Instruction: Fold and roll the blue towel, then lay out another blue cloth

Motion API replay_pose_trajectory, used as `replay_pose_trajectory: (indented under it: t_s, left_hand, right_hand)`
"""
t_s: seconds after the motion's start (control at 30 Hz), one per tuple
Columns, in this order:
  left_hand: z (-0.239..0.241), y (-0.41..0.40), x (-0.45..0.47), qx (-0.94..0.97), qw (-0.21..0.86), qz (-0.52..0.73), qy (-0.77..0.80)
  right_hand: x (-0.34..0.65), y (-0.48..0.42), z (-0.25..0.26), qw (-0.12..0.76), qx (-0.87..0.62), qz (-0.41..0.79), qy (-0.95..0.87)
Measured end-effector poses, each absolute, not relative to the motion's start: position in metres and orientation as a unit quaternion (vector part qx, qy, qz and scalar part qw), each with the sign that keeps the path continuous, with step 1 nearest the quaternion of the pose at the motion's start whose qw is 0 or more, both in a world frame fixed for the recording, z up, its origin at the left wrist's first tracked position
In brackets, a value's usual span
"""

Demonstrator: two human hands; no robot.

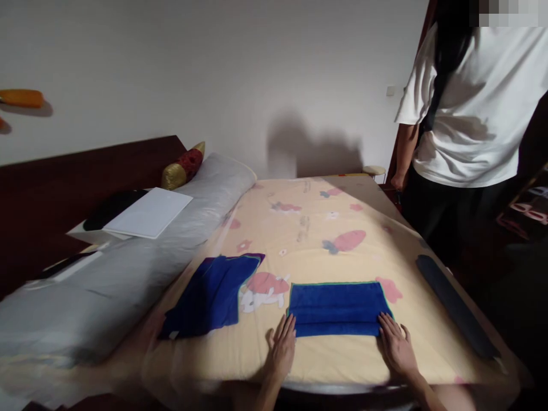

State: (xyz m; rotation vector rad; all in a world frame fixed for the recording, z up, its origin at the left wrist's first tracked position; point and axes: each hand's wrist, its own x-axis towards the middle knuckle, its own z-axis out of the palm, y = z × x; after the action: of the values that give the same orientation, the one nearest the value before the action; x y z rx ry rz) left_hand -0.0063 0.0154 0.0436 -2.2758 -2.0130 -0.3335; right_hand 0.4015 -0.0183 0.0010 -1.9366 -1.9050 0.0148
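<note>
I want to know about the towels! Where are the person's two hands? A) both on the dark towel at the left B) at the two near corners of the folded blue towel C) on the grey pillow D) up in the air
B: the left hand and right hand lie flat at the near corners of the folded blue towel.

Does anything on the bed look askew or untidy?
Yes. The second blue towel lies skewed and loosely rumpled, unlike the folded blue towel squared under the left hand and right hand.
</note>
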Motion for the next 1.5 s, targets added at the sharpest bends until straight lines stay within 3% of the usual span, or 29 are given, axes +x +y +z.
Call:
replay_pose_trajectory:
  t_s: [0.1, 0.33, 0.73, 0.9, 1.27, 1.5]
  left_hand:
    - [0.049, 0.015, 0.028, -0.747, 0.049, -0.119, -0.652]
    - [0.061, 0.008, 0.12, -0.842, -0.067, -0.114, -0.524]
    - [0.062, 0.004, -0.008, -0.839, -0.015, -0.093, -0.536]
    - [0.048, 0.012, 0.0, -0.821, -0.034, -0.128, -0.556]
    - [0.095, 0.03, 0.0, -0.699, -0.151, -0.078, -0.694]
    - [0.085, 0.018, 0.067, -0.706, -0.144, -0.076, -0.689]
  right_hand:
    - [0.368, -0.016, 0.008, 0.219, -0.698, 0.03, -0.681]
    - [0.276, -0.002, 0.033, 0.207, -0.579, 0.133, -0.777]
    - [0.404, -0.036, 0.01, 0.208, -0.598, 0.092, -0.768]
    - [0.388, -0.021, 0.003, 0.245, -0.623, 0.052, -0.741]
    - [0.399, 0.003, 0.046, 0.143, -0.653, 0.161, -0.727]
    - [0.333, -0.009, 0.048, 0.174, -0.646, 0.137, -0.731]
